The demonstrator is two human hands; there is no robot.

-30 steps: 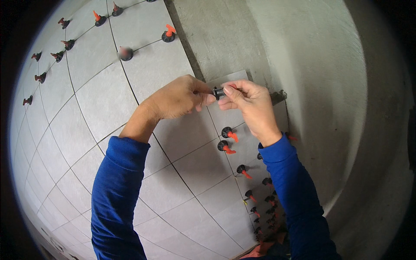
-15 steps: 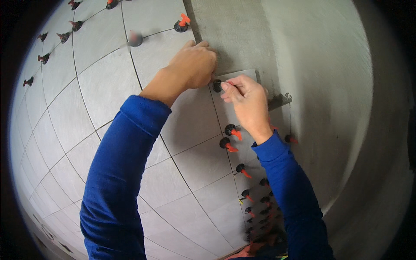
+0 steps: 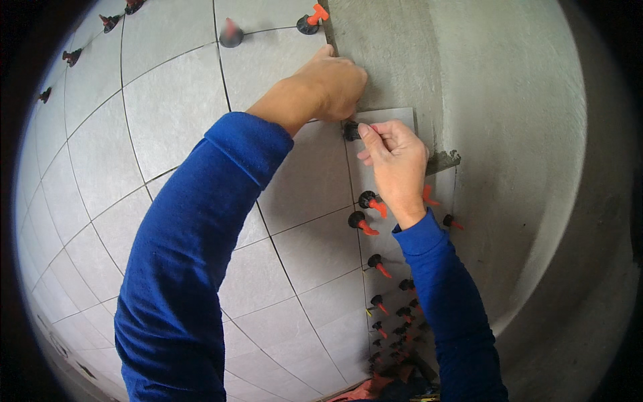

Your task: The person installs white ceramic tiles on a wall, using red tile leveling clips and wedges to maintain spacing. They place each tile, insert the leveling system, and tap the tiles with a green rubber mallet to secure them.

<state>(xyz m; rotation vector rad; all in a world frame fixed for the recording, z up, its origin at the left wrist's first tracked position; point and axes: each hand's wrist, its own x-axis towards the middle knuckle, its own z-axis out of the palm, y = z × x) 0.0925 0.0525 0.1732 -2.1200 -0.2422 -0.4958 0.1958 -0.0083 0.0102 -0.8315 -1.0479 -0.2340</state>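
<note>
The right hand pinches a black tile-levelling clip between thumb and fingertips, at the joint beside a narrow grey tile strip. Just above it, the left hand presses on the upper edge of that strip, fingers curled and knuckles outward (whether it grips anything cannot be told). Below the right hand, a column of black clips with orange wedges runs down the joint. Left of both hands spreads the tiled wall; to the right, bare grey mortar.
</note>
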